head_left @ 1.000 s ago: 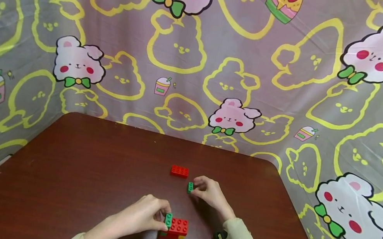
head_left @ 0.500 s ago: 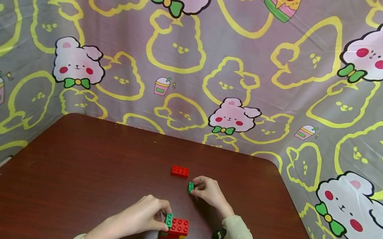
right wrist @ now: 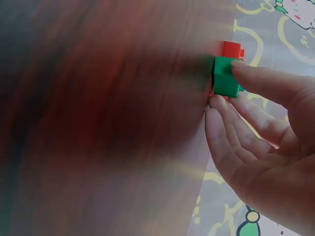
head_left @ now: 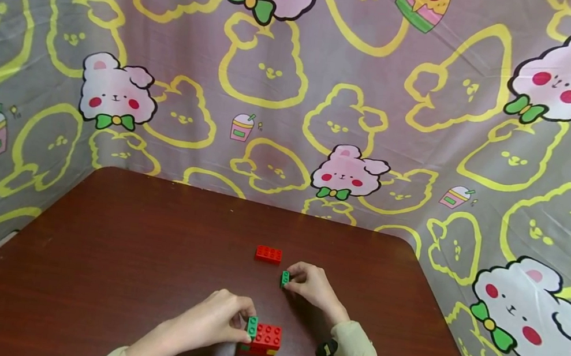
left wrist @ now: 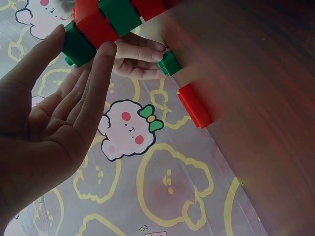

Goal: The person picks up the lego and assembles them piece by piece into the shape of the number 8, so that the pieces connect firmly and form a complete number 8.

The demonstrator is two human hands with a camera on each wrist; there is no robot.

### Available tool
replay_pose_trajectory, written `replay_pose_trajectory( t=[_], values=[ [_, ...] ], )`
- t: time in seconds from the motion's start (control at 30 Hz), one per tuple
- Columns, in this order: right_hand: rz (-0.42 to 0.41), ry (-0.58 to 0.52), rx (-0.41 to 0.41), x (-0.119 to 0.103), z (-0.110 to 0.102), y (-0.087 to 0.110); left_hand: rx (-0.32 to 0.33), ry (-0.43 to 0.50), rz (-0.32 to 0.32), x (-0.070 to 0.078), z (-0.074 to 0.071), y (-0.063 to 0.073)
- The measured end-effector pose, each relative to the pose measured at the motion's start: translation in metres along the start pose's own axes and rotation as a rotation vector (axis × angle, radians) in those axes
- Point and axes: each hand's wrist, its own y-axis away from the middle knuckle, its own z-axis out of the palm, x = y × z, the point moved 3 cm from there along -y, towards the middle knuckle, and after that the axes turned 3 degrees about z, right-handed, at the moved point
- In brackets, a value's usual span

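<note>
The person's left hand (head_left: 224, 318) pinches, between thumb and fingers, a green brick (head_left: 252, 327) at the left end of the top of a brick stack (head_left: 268, 339). The stack, the landmark here, has a red studded brick on top, with bits of green and yellow showing lower down. Beyond the stack and slightly right, the right hand (head_left: 312, 285) has thumb and fingertips closed on a small green block (head_left: 284, 279). Farther beyond the stack, a loose red brick (head_left: 268, 254) lies on the brown worktop (head_left: 142, 244). Behind everything hangs a bunny-patterned cloth (head_left: 270, 124).
</note>
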Motion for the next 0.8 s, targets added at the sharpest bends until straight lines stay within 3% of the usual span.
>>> replay_pose_trajectory(
  t=[0.8],
  values=[
    [0.012, 0.013, 0.006, -0.002, -0.003, 0.023, 0.000, 0.001, 0.006, 0.000, -0.001, -0.001]
  ],
)
